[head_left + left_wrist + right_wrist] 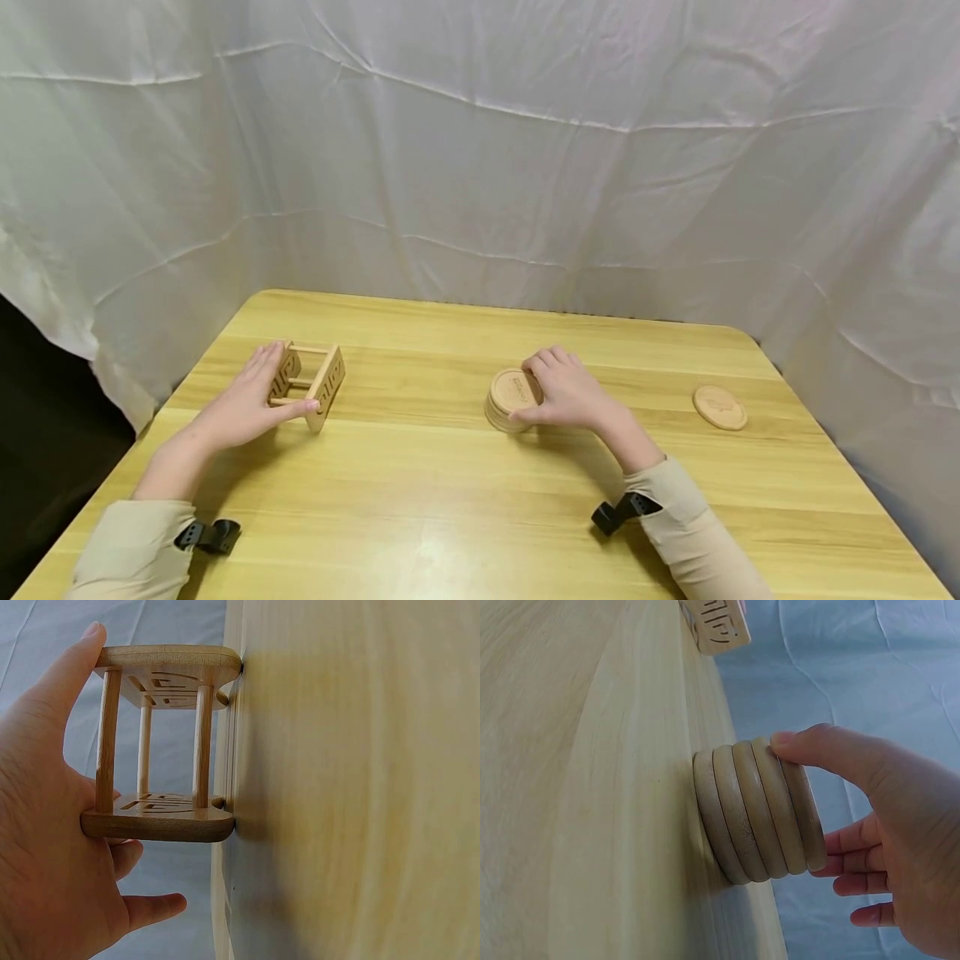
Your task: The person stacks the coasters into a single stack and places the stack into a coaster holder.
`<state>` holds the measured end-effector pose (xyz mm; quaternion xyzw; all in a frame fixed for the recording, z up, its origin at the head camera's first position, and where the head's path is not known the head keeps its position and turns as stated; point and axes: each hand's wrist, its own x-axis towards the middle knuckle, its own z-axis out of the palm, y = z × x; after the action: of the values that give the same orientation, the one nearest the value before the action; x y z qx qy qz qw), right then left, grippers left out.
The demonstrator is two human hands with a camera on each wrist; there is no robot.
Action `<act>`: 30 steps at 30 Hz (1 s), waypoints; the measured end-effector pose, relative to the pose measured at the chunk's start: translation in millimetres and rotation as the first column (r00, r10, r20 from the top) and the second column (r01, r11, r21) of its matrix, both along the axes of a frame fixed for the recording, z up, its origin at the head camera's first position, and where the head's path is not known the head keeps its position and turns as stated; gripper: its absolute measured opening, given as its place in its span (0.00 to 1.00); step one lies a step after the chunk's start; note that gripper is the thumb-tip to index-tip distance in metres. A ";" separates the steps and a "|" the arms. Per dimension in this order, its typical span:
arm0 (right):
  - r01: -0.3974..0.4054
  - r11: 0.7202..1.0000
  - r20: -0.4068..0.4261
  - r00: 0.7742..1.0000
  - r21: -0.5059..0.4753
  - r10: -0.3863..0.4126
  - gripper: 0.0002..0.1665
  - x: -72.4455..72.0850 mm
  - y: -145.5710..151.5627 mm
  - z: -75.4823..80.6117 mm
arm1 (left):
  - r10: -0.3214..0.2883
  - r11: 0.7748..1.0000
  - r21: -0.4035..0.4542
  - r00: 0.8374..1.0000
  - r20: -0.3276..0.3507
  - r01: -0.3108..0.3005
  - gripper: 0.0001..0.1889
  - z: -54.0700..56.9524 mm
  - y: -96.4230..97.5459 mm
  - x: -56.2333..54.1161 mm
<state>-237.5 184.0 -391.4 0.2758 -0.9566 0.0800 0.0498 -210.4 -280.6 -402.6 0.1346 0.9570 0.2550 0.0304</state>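
At the left of the head view, my left hand [238, 405] grips a small wooden coaster holder [328, 387] with cut-out side panels joined by round rods. In the left wrist view its thumb [73, 673] lies against one panel [169, 656], with fingers at the other panel; the holder stands on the table. My right hand [572, 397] holds a stack of round wooden coasters [506, 398] near the table's middle. Its thumb is at the rim of the upper coasters [799, 802] in the right wrist view, fingers on the far side. The stack sits on the table.
A single round coaster [720, 407] with an engraved figure lies flat toward the table's right side. The wooden table [420, 517] has rounded far corners. White cloth [480, 183] hangs behind it and along both sides.
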 end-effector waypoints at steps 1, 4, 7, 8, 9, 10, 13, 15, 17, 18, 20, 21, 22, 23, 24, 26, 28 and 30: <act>0.001 1.000 0.004 1.000 0.002 -0.001 0.47 -0.1 0.5 -0.4 | 0.000 1.000 0.002 1.000 0.001 0.000 0.60 0.0 0.1 0.3; 0.001 1.000 0.008 1.000 0.003 -0.001 0.46 0.1 1.0 0.1 | 0.001 1.000 0.002 1.000 0.001 -0.001 0.60 -0.2 0.5 0.8; 0.001 1.000 0.009 1.000 0.003 -0.001 0.46 0.5 1.4 1.3 | 0.002 1.000 0.003 1.000 0.003 -0.002 0.60 0.1 1.1 0.7; 0.001 1.000 0.009 1.000 0.002 -0.001 0.45 0.4 1.5 1.2 | 0.001 1.000 0.003 1.000 0.003 -0.001 0.60 0.1 1.2 0.5; 0.002 1.000 0.012 1.000 0.000 -0.002 0.45 0.4 1.6 1.1 | 0.001 1.000 0.004 1.000 0.004 -0.001 0.60 0.2 1.3 0.3; 0.001 1.000 0.007 1.000 0.000 -0.001 0.45 0.4 1.7 0.7 | 0.001 1.000 0.003 1.000 0.003 -0.001 0.60 0.1 1.2 0.1; 0.005 1.000 0.016 1.000 -0.007 -0.005 0.45 0.2 2.1 -0.6 | 0.002 1.000 0.004 1.000 0.004 -0.002 0.60 -0.2 1.0 0.0; 0.007 1.000 0.021 1.000 -0.011 -0.007 0.45 0.6 2.2 -1.6 | 0.002 1.000 0.003 1.000 0.005 -0.002 0.60 -0.8 0.6 0.7; 0.009 1.000 0.031 0.999 -0.011 -0.008 0.46 0.9 1.9 -2.4 | 0.001 1.000 0.003 1.000 0.007 -0.001 0.60 -1.0 0.0 1.4; 0.007 1.000 0.032 0.999 -0.008 -0.007 0.46 1.0 1.8 -2.6 | 0.002 1.000 0.002 1.000 0.008 -0.002 0.60 -1.1 -0.4 1.8; 0.003 1.000 0.028 1.000 -0.010 -0.003 0.46 0.9 1.8 -2.3 | 0.003 1.000 0.003 1.000 0.010 -0.003 0.60 -1.1 -0.5 2.0; 0.001 1.000 0.022 1.000 -0.011 0.000 0.46 0.7 1.8 -2.0 | 0.003 1.000 0.005 1.000 0.011 -0.003 0.59 -1.0 -0.5 2.0; 0.000 1.000 0.018 1.000 -0.012 0.000 0.46 0.5 1.7 -1.7 | 0.004 1.000 0.006 1.000 0.010 -0.004 0.59 -0.8 -0.6 1.8; -0.001 1.000 0.014 1.000 -0.015 0.001 0.46 0.3 1.6 -1.3 | 0.005 1.000 0.007 1.000 0.010 -0.005 0.59 -0.6 -0.5 1.7; -0.001 1.000 0.012 1.000 -0.017 0.001 0.46 0.1 1.5 -1.1 | 0.005 1.000 0.007 1.000 0.009 -0.005 0.59 -0.5 -0.6 1.6; 0.000 1.000 0.012 1.000 -0.018 0.001 0.46 -0.5 1.4 -1.3 | 0.004 1.000 0.006 1.000 0.008 -0.004 0.60 -0.6 -0.8 1.8; 0.004 1.000 0.024 1.000 -0.010 -0.004 0.47 -0.8 1.2 -2.3 | 0.002 1.000 0.004 1.000 0.010 -0.002 0.60 -0.9 -1.3 2.4; 0.006 1.000 0.029 1.000 -0.001 -0.006 0.48 -1.0 1.2 -3.6 | 0.001 1.000 0.003 1.000 0.011 -0.001 0.60 -1.3 -1.9 3.1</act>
<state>-238.5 185.2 -395.0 0.2718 -0.9580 0.0842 0.0363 -207.3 -282.5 -403.9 0.1326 0.9566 0.2570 0.0352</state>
